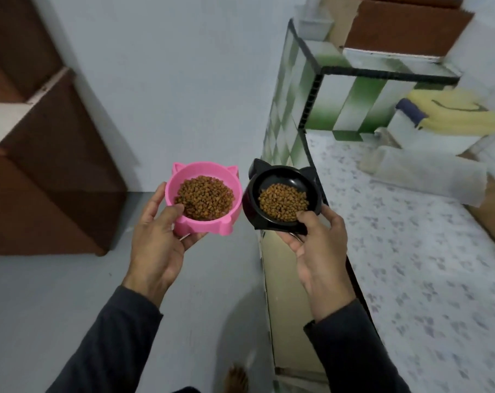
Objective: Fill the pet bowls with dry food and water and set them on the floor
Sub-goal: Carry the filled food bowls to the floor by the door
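The grey floor (pixel 56 307) lies below me, the speckled desk (pixel 410 251) to my right. My left grip (pixel 158 239) is closed on the pink bowl (pixel 203 194), thumb over its near rim; my right grip (pixel 317 245) clasps the black bowl (pixel 283 197) likewise. The bowls are just beside each other, in the air. Each holds brown dry food (pixel 205 201).

Fingers of the left hand (pixel 155 239) are concealed beneath the pink bowl (pixel 203 194) — only the thumb is seen on its rim. The black bowl (pixel 280 197) likewise hides the right hand (pixel 317 251) fingers. A bare foot (pixel 235 378) is cut off below; counter items (pixel 427 165) are blurred — unidentifiable
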`<state>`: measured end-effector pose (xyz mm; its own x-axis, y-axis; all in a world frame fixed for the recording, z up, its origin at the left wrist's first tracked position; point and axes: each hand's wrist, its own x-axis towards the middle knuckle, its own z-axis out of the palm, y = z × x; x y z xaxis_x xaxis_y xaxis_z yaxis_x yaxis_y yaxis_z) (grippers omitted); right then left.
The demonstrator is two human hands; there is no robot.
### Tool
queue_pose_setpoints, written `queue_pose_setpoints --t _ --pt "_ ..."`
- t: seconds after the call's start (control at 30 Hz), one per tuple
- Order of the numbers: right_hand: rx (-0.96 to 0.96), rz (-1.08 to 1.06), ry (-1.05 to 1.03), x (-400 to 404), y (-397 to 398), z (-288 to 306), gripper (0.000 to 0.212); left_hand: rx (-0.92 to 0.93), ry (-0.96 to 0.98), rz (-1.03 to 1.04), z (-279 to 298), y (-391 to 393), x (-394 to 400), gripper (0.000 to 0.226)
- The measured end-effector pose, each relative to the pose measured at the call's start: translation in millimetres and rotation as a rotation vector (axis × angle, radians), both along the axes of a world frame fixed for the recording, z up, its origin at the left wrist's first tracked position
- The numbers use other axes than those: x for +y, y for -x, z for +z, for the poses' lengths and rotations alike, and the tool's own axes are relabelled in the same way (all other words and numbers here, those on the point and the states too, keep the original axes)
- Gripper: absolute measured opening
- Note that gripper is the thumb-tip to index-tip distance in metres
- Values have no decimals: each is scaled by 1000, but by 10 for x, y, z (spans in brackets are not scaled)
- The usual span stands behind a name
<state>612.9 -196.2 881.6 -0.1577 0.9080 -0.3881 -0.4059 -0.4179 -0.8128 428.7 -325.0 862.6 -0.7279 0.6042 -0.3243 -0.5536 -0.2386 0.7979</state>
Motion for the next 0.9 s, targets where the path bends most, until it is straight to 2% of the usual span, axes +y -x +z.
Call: queue_pose_setpoints --t 0.43,0.9 --pt "-38 113 51 1143 1437 -159 53 0 39 114 -137 1218 945 53" --pt "-84 74 118 2161 3166 -341 54 -9 59 93 -408 2951 1979 51"
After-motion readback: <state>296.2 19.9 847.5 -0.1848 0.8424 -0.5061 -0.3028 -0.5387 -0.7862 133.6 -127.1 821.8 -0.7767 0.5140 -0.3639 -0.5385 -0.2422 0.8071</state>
